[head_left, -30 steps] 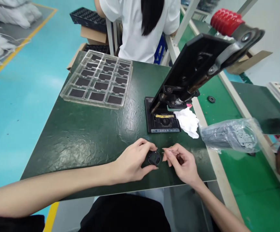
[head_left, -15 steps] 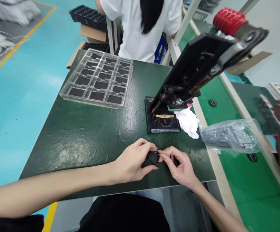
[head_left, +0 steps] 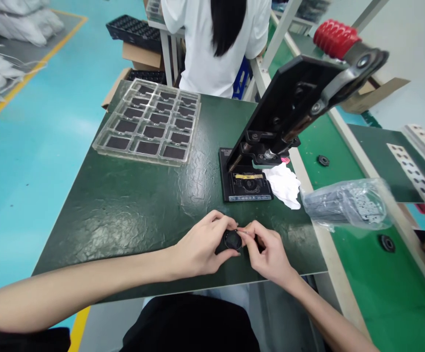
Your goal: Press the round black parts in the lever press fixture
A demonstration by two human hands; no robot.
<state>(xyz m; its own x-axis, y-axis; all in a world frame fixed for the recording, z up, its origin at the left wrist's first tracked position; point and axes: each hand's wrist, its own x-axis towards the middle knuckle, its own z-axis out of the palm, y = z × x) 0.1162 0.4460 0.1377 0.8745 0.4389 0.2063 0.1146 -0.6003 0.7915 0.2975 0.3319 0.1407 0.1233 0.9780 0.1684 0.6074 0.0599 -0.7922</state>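
My left hand (head_left: 205, 244) is closed around a small round black part (head_left: 232, 240), thumb below and fingers above, near the front edge of the green table (head_left: 149, 195). At its right side, the fingertips of my right hand (head_left: 269, 250) are pinched together, touching or almost touching its rim. Whatever lies between those fingertips is too small to make out. Just beyond my hands stands a black hand press (head_left: 271, 127) with a red grip (head_left: 336, 39). Its base holds a black fixture plate with a yellow strip (head_left: 249, 177).
A clear compartment tray (head_left: 148, 124) with dark flat pieces lies at the back left. White cloth (head_left: 283, 185) sits right of the press, near a plastic bag of grey rods (head_left: 346, 204). Black round parts (head_left: 386, 243) lie on the green belt. A person in white (head_left: 215, 49) sits ahead.
My right fingertips have shifted slightly left against the black part; my left hand keeps its hold. At the far right, another person's hand has drawn back, uncovering a white strip with holes.
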